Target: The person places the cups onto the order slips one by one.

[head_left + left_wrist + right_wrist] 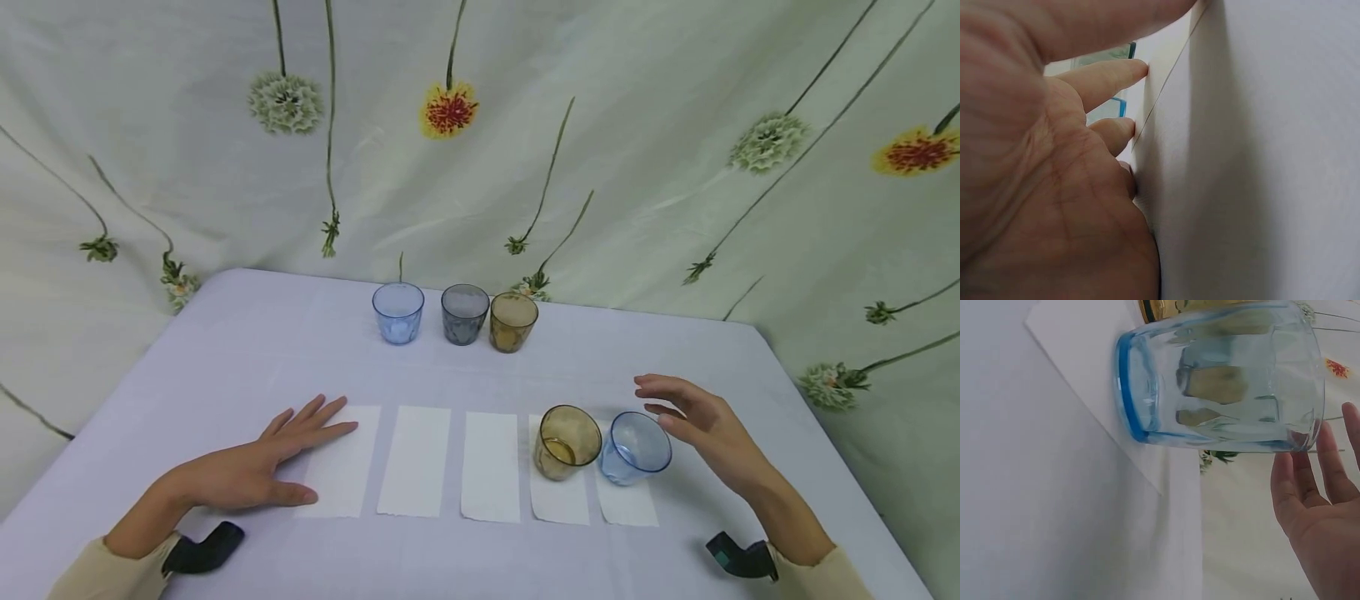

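Observation:
My left hand (251, 471) rests with spread fingers at the left edge of the leftmost white paper strip (348, 471). In the left wrist view, the fingertips (1139, 67) meet the paper and the thumb crosses the top. My right hand (705, 429) is held beside the rim of a light blue glass (622, 471), its fingers loosely bent and not wrapped round it. Whether a fingertip touches the glass I cannot tell. That glass stands upright on the rightmost strip (630, 508). Left of it, an amber glass (551, 458) stands on the neighbouring strip (558, 504).
Along the back of the white-covered table (300, 350) stand a blue glass (398, 321), a grey glass (463, 321) and another amber glass (512, 329). Two more paper strips, one left (414, 462) and one right (491, 467), lie mid-row. A flowered cloth (637, 167) hangs behind.

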The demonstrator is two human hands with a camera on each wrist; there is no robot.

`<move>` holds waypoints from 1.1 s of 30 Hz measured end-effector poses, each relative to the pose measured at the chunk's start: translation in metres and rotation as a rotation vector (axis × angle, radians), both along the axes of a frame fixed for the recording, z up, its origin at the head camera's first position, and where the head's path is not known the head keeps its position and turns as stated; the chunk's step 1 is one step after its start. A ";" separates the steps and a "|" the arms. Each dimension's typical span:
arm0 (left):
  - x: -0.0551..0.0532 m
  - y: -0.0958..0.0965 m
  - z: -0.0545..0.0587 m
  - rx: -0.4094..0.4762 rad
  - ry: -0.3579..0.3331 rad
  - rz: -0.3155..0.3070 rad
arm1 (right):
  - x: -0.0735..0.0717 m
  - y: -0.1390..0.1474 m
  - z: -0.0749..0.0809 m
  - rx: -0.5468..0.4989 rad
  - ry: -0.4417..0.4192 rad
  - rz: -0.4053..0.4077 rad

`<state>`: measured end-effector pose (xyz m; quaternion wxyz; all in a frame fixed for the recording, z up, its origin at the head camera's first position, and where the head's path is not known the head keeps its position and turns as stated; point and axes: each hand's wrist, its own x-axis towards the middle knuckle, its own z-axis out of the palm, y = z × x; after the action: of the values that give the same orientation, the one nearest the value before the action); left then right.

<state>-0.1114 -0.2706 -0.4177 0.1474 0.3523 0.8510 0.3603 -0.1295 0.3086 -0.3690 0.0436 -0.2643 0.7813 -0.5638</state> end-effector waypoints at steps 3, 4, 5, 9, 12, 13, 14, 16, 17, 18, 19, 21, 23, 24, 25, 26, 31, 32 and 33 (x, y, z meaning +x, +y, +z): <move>0.000 0.000 0.000 -0.004 -0.011 0.005 | 0.003 0.005 -0.007 -0.033 -0.040 0.014; 0.000 0.000 0.000 -0.006 -0.016 0.006 | 0.004 0.007 -0.009 -0.037 -0.048 0.021; 0.000 0.001 0.000 -0.007 -0.021 0.008 | 0.005 0.009 -0.011 -0.042 -0.058 0.027; 0.000 0.002 0.001 -0.011 -0.034 0.011 | 0.009 0.017 -0.018 -0.054 -0.096 0.020; -0.001 0.002 0.001 -0.008 -0.032 0.010 | 0.010 0.022 -0.023 -0.069 -0.115 0.012; 0.000 0.002 0.002 -0.007 -0.030 0.009 | 0.010 0.023 -0.024 -0.082 -0.123 0.012; 0.000 0.002 0.002 -0.007 -0.025 0.008 | 0.010 0.024 -0.026 -0.089 -0.127 0.012; 0.000 0.001 0.002 -0.006 -0.020 0.005 | 0.008 0.027 -0.029 -0.098 -0.144 0.014; 0.000 0.002 0.002 -0.005 -0.021 0.004 | 0.008 0.028 -0.030 -0.107 -0.158 0.017; 0.000 0.002 0.002 -0.003 -0.023 0.003 | 0.007 0.029 -0.032 -0.111 -0.170 0.022; 0.000 0.002 0.003 -0.004 -0.025 0.002 | 0.007 0.030 -0.034 -0.121 -0.188 0.030; 0.000 0.002 0.003 -0.007 -0.032 0.003 | 0.007 0.032 -0.037 -0.132 -0.216 0.054; -0.001 0.002 0.003 -0.009 -0.037 0.004 | 0.007 0.032 -0.038 -0.150 -0.247 0.082; -0.001 0.002 0.003 -0.012 -0.036 0.004 | 0.007 0.033 -0.038 -0.159 -0.263 0.094; -0.001 0.001 0.002 -0.014 -0.032 0.004 | 0.007 0.033 -0.038 -0.164 -0.279 0.106; -0.001 0.001 0.002 -0.013 -0.030 0.003 | 0.007 0.032 -0.038 -0.166 -0.288 0.116; -0.001 0.000 0.001 -0.008 -0.019 -0.006 | 0.006 0.030 -0.038 -0.150 -0.322 0.137; -0.001 0.000 0.001 -0.005 -0.019 -0.006 | 0.006 0.029 -0.038 -0.148 -0.322 0.136; -0.001 -0.001 0.001 -0.006 -0.021 -0.004 | 0.006 0.029 -0.038 -0.142 -0.322 0.133</move>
<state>-0.1119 -0.2711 -0.4166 0.1579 0.3499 0.8498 0.3612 -0.1235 0.3374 -0.4072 0.1867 -0.2241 0.7031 -0.6486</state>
